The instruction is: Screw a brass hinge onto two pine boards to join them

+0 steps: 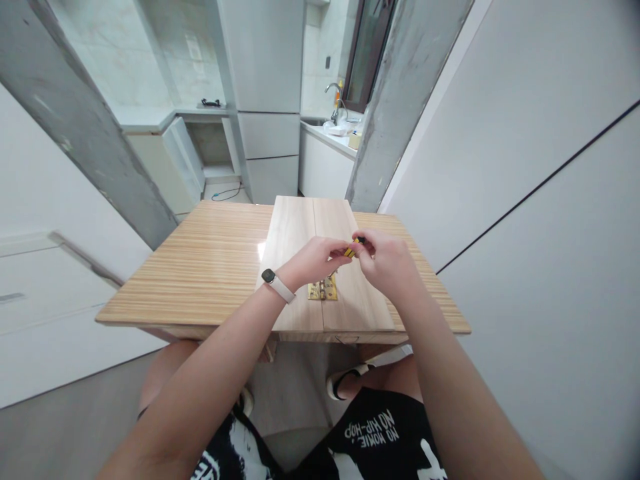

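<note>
My left hand, with a watch on its wrist, pinches one end of a small yellow-and-black handled tool. At the tool's dark upper end, the fingers of my right hand are closed around it. Its exact kind is too small and covered to make out. Just below my hands, a brass-coloured hinge lies across the seam between two pale wooden boards. Small bits rest on the hinge, partly covered by my left fingers.
The boards lie on a striped wooden table, side by side, reaching its front edge. A white cabinet wall stands close on the right. Beyond the table are a fridge and a sink counter with a faucet.
</note>
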{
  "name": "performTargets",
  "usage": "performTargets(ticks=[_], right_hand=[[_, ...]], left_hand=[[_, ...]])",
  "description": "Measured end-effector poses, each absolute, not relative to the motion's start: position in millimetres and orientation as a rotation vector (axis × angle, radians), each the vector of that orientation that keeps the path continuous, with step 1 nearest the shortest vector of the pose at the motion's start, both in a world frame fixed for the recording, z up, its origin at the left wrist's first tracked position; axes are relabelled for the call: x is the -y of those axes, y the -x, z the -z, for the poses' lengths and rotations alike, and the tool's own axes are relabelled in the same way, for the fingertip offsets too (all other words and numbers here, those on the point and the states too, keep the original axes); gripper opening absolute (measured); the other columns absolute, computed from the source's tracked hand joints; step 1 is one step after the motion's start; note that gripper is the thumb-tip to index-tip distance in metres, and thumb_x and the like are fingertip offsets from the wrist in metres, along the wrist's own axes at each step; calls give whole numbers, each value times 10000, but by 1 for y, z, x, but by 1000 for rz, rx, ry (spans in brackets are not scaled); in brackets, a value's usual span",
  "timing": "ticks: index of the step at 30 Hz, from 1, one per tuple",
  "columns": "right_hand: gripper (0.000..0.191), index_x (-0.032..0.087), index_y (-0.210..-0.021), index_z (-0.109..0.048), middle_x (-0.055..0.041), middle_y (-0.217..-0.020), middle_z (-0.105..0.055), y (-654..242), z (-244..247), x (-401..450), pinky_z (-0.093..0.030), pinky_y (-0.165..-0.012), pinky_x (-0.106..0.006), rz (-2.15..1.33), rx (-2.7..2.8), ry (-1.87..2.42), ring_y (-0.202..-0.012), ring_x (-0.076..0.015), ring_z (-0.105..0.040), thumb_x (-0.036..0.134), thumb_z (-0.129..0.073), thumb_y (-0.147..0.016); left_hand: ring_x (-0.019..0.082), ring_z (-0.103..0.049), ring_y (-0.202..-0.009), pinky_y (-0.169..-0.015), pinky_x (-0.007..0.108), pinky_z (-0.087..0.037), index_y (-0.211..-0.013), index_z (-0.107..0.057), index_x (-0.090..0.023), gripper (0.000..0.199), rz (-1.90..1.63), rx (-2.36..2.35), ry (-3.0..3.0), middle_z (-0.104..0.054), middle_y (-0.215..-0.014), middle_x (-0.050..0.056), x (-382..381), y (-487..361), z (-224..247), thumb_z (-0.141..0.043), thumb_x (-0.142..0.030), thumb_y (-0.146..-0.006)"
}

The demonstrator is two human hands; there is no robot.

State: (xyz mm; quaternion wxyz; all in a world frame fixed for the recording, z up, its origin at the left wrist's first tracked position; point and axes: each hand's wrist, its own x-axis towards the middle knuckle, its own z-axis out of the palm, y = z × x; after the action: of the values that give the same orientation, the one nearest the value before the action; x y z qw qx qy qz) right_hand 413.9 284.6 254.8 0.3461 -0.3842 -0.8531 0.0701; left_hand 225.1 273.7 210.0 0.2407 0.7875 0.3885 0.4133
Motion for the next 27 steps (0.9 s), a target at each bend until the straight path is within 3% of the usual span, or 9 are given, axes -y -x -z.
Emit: performTargets(ticks=[5, 11, 17, 22, 27], right_hand=[[153, 180, -945, -751, -57, -754, -730, -409, -255, -280, -404, -668, -325, -161, 2168, 1072, -682, -211, -654, 286, -642, -964], [259, 201, -840, -710, -29, -680, -680, -408, -252, -279, -358, -641, -328, -184, 2066, 1181, -622, -192, -600, 411, -648, -978], [258, 227, -825, -639, 0, -683, -658, -405, -237, -276, -371, -618, -310, -388, 2010, 1158, -629, -182, -602, 448, -687, -950], [304, 228, -889, -660, -17, -744, -707, -411, -223, -273, -432, -632, -315, -596, 1884, 1130, -665, -198, -647, 522, -667, -964], [359, 231, -945, -663, -38, -829, -739, -432, -233, -267, -500, -674, -334, -501, 1702, 1140, -716, -218, -697, 590, -679, -948]], left_hand=[[159, -648, -797, -767, 279, -494, -1023, -753, -155, 155, -1077, -1087, -2170, -739, -863, 22, -272, -224, -213, -606, -161, -975], [191, -689, -882, -819, 310, -528, -1046, -748, -161, 178, -1005, -1093, -2150, -773, -959, 48, -271, -225, -214, -578, -188, -1000], [202, -721, -1068, -924, 316, -566, -1183, -739, -179, 268, -930, -1125, -2092, -779, -1174, 74, -276, -208, -206, -564, -149, -983], [250, -724, -1049, -979, 377, -563, -1114, -776, -151, 250, -801, -1451, -2322, -792, -1109, 102, -286, -206, -187, -625, -129, -916], [287, -712, -1077, -1022, 405, -550, -1033, -813, -180, 200, -566, -1614, -2436, -775, -1071, 119, -300, -223, -169, -665, -192, -898]])
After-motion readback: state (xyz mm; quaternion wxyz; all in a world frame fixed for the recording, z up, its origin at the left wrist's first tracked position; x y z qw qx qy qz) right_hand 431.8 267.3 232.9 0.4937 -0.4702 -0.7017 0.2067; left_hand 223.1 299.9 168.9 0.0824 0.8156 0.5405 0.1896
